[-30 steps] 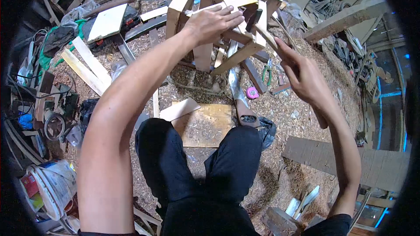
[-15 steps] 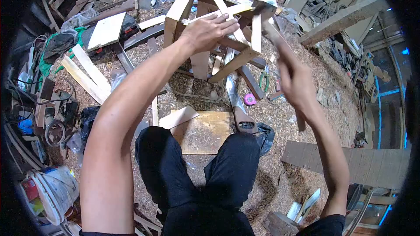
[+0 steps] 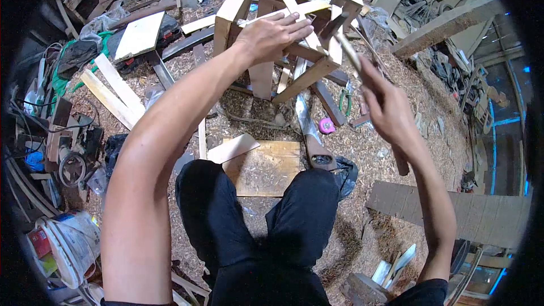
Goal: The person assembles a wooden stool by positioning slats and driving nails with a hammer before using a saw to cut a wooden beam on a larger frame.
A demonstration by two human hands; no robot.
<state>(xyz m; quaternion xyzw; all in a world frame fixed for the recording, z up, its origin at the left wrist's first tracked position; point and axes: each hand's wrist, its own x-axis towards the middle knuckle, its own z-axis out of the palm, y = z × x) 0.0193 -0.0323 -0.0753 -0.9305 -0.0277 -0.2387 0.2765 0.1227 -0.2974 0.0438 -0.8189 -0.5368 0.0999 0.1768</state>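
Observation:
At the top centre stands a wooden frame [image 3: 309,82] with crossed slats inside its upper opening. My left hand [image 3: 275,35] lies flat over the slats, its fingers stretched towards the right side of the frame. A hammer [image 3: 351,52] is gripped in my right hand [image 3: 390,107], its fingers wrapped round the handle. The hammer's head, blurred, is over the right part of the frame, beside the upright corner piece. Whether it touches the wood I cannot tell.
Below the frame lie a handsaw [image 3: 310,136], a pink tape measure [image 3: 326,126] and green-handled pliers [image 3: 345,102]. A square board [image 3: 272,170] is between my knees. Loose planks [image 3: 116,88] lie left, a wide plank [image 3: 430,209] right, and a white bucket [image 3: 71,246] lower left.
The hammer head has come down slightly, and my right hand has shifted a little right and down. My left hand stays on the slats. The whole view has shifted slightly.

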